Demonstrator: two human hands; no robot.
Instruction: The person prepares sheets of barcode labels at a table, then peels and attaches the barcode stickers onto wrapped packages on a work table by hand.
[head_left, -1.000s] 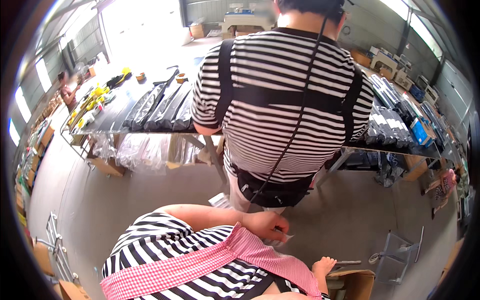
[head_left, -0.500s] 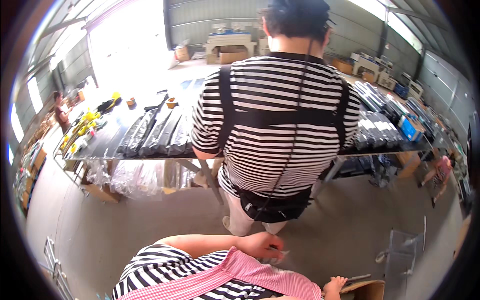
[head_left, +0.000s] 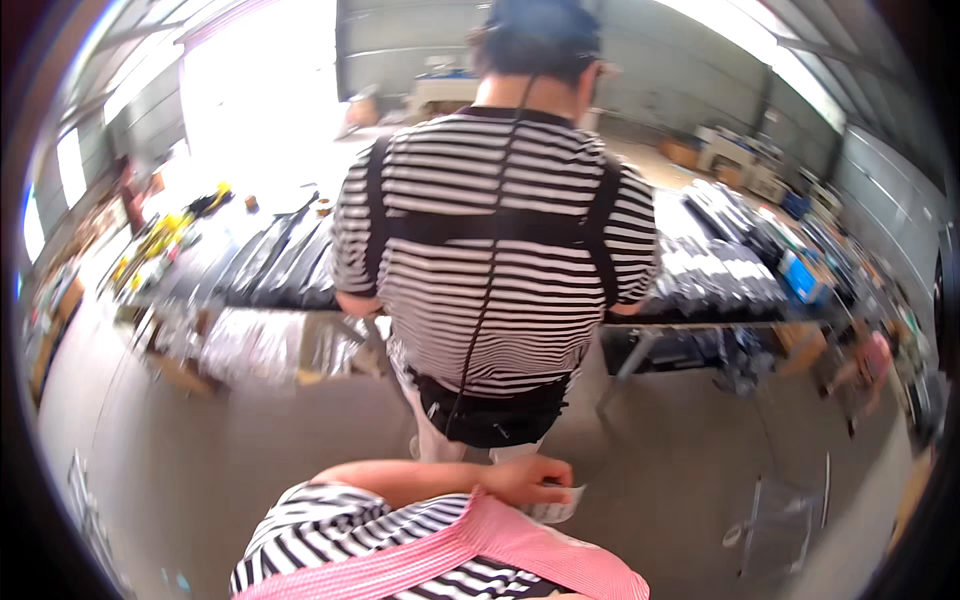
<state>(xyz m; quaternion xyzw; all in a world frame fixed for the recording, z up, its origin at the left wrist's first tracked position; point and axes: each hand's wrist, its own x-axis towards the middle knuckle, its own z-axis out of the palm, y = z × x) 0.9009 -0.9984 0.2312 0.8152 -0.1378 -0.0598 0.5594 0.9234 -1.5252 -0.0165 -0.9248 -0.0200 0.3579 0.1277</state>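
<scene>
My left hand (head_left: 528,480) lies across my chest, just above my striped shirt and its pink strap (head_left: 470,545). Its fingers are curled on a small white slip (head_left: 556,508) that sticks out below the knuckles. My left forearm reaches in from the left. My right hand is out of the picture. A person in a striped shirt (head_left: 495,250) with black harness straps and a black waist bag (head_left: 490,415) stands close in front of me, back turned.
That person faces a long table (head_left: 700,300) loaded with dark bagged items. Clear plastic packs (head_left: 250,345) lie under its left end, yellow tools (head_left: 165,235) at far left. A wire stand (head_left: 775,510) is on the grey floor at right.
The view has drawn closer to the person ahead. My right hand and the cardboard box at the lower right have dropped out of view. My left hand stays at my chest with the slip.
</scene>
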